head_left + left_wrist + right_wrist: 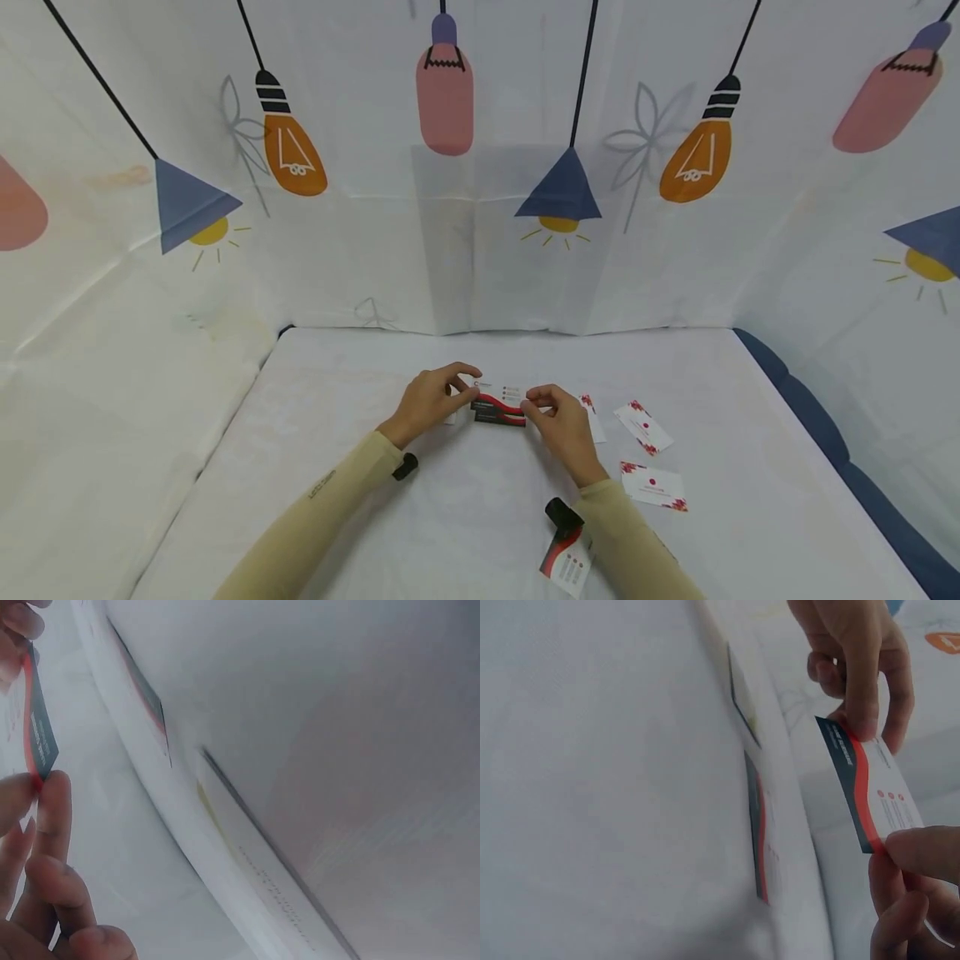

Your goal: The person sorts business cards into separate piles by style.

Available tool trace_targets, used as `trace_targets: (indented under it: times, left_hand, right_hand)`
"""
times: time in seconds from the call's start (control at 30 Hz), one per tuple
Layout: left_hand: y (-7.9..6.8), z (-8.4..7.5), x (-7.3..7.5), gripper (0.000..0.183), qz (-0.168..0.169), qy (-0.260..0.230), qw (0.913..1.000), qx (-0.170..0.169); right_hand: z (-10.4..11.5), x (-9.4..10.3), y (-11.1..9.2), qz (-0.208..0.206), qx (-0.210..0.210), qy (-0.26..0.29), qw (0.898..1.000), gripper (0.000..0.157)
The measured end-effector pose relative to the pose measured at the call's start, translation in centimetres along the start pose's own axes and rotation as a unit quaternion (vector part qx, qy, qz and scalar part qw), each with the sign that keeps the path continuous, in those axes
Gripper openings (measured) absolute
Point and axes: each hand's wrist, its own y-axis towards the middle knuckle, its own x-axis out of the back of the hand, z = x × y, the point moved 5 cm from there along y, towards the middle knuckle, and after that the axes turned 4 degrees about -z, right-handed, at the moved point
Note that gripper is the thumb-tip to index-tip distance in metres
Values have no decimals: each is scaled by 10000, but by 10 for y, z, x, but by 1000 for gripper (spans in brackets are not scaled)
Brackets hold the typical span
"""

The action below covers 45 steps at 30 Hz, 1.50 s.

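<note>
A business card point(501, 392) in white, red and black is held up off the table between both hands. My left hand point(429, 402) pinches its left end between thumb and finger, while the right hand point(564, 427) pinches the opposite end. In the right wrist view the held card point(866, 787) is tilted, with its printed side showing. Just below it, a card of the same design point(501, 420) lies on the table, partly covered from above. A whitish card point(255, 862) lies near the left hand, mostly hidden by that hand in the head view.
To the right lie white cards with red floral corners: one upper card point(643, 427), one lower card point(654, 486), and one partly hidden card point(592, 418) behind the right hand. Another red-and-black card point(567, 563) lies by the right forearm. A white cloth point(315, 367) covers the table.
</note>
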Motion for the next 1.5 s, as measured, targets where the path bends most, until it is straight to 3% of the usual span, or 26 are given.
trace_targets:
  times: [0.2, 0.73, 1.0, 1.5]
  left_hand:
    - [10, 0, -2, 27, -37, 148, 9992, 378]
    - [16, -1, -21, 24, 802, 547, 9895, 1070]
    - [19, 1, -28, 23, 1004, 704, 9859, 1135]
    - [22, 3, -32, 18, 990, 1148, 9831, 1026]
  right_hand:
    - [-3, -4, 17, 97, -151, -286, 9994, 20]
    - [-20, -9, 22, 707, -560, -1038, 9905, 16]
    - [-22, -11, 24, 773, -579, -1253, 9874, 16]
    - [-16, -16, 26, 840, -575, -1922, 9761, 15]
